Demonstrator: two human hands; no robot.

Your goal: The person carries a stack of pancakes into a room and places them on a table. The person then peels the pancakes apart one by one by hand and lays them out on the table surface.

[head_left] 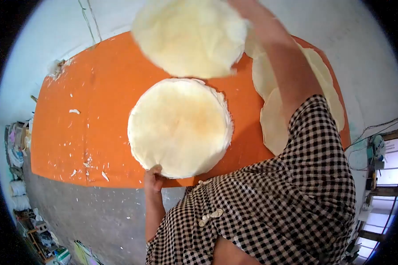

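Observation:
A thick stack of thin, round, pale-yellow sheets [177, 126] with ragged edges lies on the orange table. My left hand [154, 179] is closed on the stack's near left edge, its thumb on top. Beyond the stack, a single round sheet [188, 39], slightly blurred, is up off the table. My right hand [243, 5], partly cut off by the top of the view, is at that sheet's upper right edge and appears to grip it; its fingers are mostly hidden. Under my right arm, more round sheets [276, 123] overlap along the table's right side.
White scraps [74, 111] are scattered over the left part of the orange table [106, 101]. White crumbs gather at its far left corner [57, 68]. Bags and boxes [17, 145] line the left wall above a grey floor [97, 212]. Cables [371, 128] hang at right.

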